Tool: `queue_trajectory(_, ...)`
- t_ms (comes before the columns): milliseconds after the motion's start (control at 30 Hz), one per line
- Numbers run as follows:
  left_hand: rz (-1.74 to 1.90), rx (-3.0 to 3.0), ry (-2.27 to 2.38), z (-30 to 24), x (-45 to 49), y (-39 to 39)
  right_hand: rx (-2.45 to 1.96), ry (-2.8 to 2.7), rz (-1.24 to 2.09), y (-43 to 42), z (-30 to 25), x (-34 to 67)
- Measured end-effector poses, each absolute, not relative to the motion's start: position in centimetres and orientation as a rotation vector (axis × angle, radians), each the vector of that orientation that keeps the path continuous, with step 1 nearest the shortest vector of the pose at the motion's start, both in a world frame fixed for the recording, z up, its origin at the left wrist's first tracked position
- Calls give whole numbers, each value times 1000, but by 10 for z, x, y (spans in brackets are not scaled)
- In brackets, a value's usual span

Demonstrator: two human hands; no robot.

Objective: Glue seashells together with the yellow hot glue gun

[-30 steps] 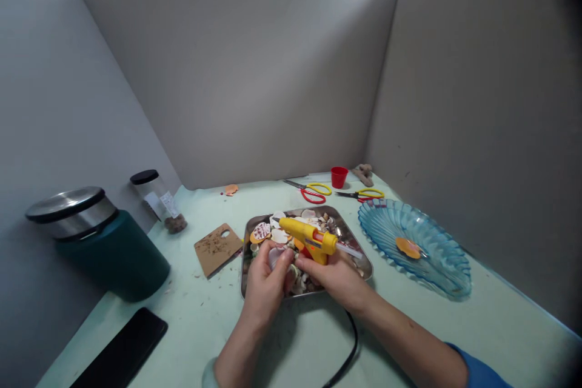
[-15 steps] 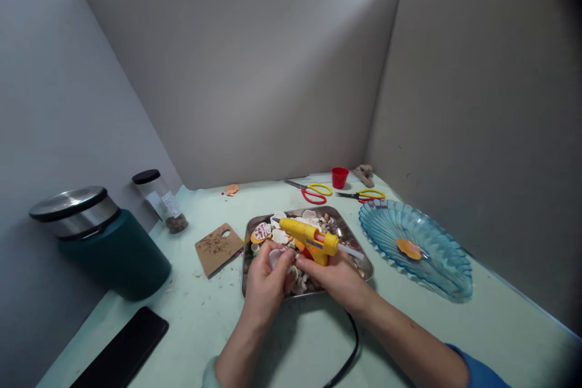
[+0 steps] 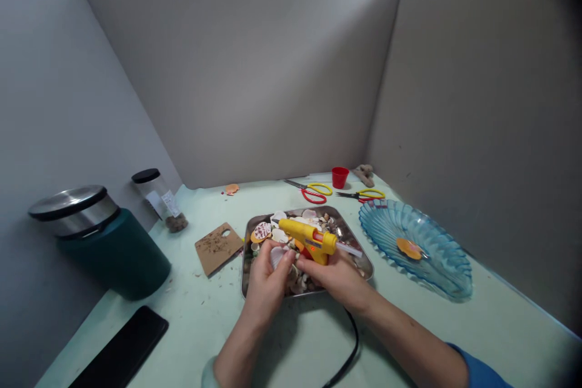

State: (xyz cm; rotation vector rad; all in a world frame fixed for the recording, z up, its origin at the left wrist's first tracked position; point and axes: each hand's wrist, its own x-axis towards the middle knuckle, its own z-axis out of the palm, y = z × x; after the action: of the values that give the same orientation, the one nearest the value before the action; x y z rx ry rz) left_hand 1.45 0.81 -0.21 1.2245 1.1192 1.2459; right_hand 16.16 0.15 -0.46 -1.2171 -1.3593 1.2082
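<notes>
My right hand [image 3: 337, 279] is closed round the grip of a yellow hot-glue gun [image 3: 308, 235], whose nozzle points up and to the left over a metal tray [image 3: 364, 260] full of shells. A clear glue stick sticks out of the gun's back, and its black cord [image 3: 348, 357] runs toward me. My left hand [image 3: 267, 284] pinches a pale shell [image 3: 275, 254] just below the nozzle. Both hands hover over the near half of the tray.
A blue glass dish [image 3: 431, 254] with an orange shell [image 3: 408, 248] lies to the right. Two pairs of scissors [image 3: 313, 191] and a red cup [image 3: 339, 177] sit at the back. To the left are a cardboard piece [image 3: 217, 248], a jar [image 3: 159, 199], a green bin [image 3: 100, 242] and a black phone [image 3: 122, 348].
Nothing has visibly changed apart from a slight shift of the view; both hands keep their hold over the tray.
</notes>
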Motion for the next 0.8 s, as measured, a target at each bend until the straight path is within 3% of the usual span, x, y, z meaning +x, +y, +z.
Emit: queue_trajectory(800,1188,1255,1080,-9,12,11,-1258,-1300,1207,1,2,161)
